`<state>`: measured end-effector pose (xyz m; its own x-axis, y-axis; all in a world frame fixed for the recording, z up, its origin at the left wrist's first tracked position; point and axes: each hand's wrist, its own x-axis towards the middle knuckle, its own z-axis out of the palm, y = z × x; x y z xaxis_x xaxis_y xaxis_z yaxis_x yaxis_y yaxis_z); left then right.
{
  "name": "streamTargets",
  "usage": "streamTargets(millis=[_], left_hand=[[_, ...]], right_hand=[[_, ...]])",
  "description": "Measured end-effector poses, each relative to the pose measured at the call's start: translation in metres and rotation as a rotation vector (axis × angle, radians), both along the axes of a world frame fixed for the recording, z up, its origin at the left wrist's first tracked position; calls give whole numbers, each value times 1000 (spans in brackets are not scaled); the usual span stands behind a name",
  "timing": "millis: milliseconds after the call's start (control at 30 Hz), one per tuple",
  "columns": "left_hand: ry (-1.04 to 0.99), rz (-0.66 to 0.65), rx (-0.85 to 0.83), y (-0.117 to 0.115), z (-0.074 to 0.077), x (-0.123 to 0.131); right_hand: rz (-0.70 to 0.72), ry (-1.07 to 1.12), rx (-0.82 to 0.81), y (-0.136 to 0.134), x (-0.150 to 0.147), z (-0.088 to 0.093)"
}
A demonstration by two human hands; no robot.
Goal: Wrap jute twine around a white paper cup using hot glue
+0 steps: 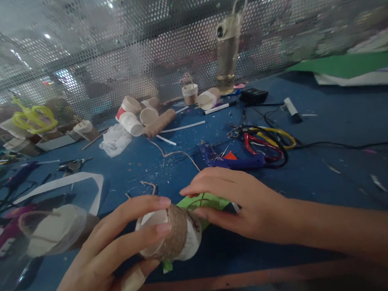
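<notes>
My left hand grips a small paper cup lying on its side, partly wrapped in brown twine. The cup rests over a green paper piece near the table's front edge. My right hand lies just right of the cup, fingers together, pinching the twine at the cup's base and pressing on the green paper. A loose strand of twine trails away across the blue table toward a twine-wrapped roll.
A blue glue gun and red, yellow and black cables lie behind my right hand. Several paper cups, a water bottle, yellow scissors and a plastic cup stand around. Perforated metal screen backs the table.
</notes>
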<state>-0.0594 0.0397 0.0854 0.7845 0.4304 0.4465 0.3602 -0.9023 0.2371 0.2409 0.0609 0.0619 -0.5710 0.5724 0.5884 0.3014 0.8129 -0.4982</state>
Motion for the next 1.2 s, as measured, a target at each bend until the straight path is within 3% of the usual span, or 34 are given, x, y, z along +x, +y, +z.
streamTargets(millis=[200,467,633,800,900,1200], left_hand=[[-104,55,-27,-6,1,5],[-13,-33,10,2,4,4],[68,38,21,7,13,7],[289,160,218,11,36,19],[387,168,302,16,46,23],[489,103,552,23,53,37]], right_hand=[[87,-72,-72,-5,0,1],[50,-121,-124,-8,-1,-4],[24,-129,-155,-8,0,-2],[-55,-98,-148,-3,2,-1],[-81,-85,-126,-1,3,0],[-90,-89,-99,3,4,-5]])
